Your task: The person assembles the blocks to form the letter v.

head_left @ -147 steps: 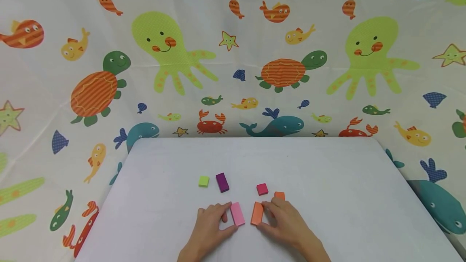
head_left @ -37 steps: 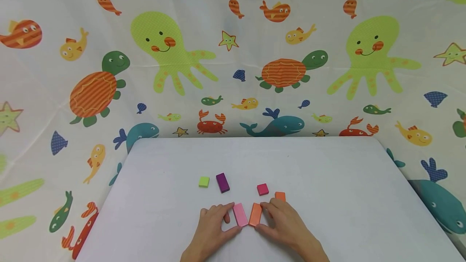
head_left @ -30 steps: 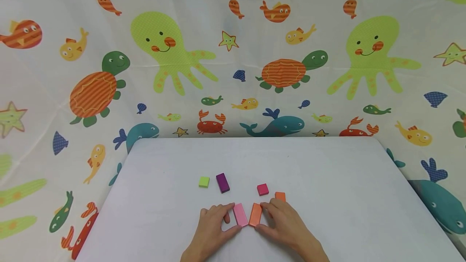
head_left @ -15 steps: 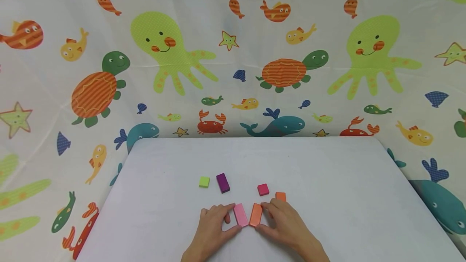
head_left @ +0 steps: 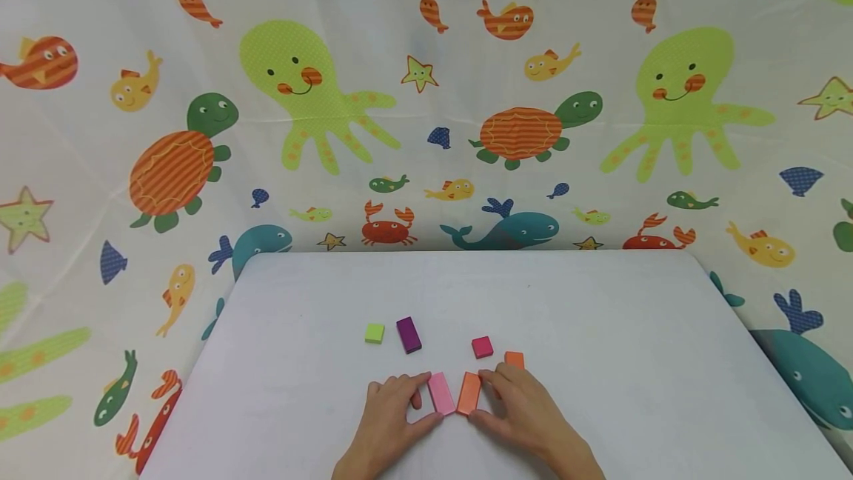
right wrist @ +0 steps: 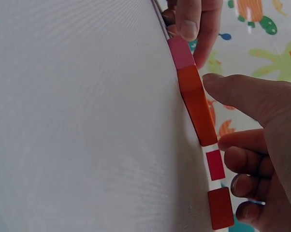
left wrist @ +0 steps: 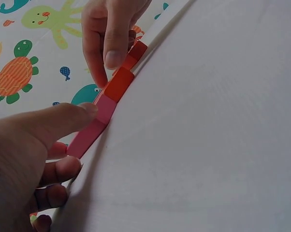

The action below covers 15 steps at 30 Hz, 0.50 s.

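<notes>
One pink block (head_left: 441,393) and one orange block (head_left: 469,392) are forming a V on the table (head_left: 640,347); we are seeing left hand (head_left: 389,417) and right hand (head_left: 531,411) respectively pinching their ends, presumably keeping inner sides free; near corners may be touching.

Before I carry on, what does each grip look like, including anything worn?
The left grip and right grip are both bare human hands. No glove, ring, sleeve, cable or marking shows on either. The left thumbnail and right thumbnail look short and plain. Anything higher up is out of frame.
</notes>
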Tool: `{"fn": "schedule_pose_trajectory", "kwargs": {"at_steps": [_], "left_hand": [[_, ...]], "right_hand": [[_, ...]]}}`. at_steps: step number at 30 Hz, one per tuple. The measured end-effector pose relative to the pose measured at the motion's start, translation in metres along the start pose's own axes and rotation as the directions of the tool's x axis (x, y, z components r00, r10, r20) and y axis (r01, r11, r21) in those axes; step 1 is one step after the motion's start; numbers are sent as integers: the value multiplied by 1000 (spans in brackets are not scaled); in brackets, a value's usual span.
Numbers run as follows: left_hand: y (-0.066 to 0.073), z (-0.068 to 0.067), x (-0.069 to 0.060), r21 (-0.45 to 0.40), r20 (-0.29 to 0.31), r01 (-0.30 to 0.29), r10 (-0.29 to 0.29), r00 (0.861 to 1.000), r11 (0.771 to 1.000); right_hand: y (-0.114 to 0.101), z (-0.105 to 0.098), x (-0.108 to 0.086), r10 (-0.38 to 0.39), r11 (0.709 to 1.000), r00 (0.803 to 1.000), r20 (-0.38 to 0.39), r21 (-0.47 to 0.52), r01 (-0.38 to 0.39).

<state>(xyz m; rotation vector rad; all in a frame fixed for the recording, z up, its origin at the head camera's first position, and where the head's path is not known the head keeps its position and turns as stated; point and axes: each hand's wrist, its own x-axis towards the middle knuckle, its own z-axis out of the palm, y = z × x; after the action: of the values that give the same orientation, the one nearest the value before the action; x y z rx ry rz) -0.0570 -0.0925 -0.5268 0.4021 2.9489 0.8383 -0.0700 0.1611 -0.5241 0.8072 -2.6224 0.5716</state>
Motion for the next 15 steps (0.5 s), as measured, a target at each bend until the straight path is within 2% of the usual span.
{"fn": "schedule_pose_trajectory", "kwargs": {"at_steps": [15], "left_hand": [[2, 0, 0, -2, 8, 15, -15, 1000, 1000]], "right_hand": [[0, -6, -1, 56, 998, 998, 30, 21, -56]]}}
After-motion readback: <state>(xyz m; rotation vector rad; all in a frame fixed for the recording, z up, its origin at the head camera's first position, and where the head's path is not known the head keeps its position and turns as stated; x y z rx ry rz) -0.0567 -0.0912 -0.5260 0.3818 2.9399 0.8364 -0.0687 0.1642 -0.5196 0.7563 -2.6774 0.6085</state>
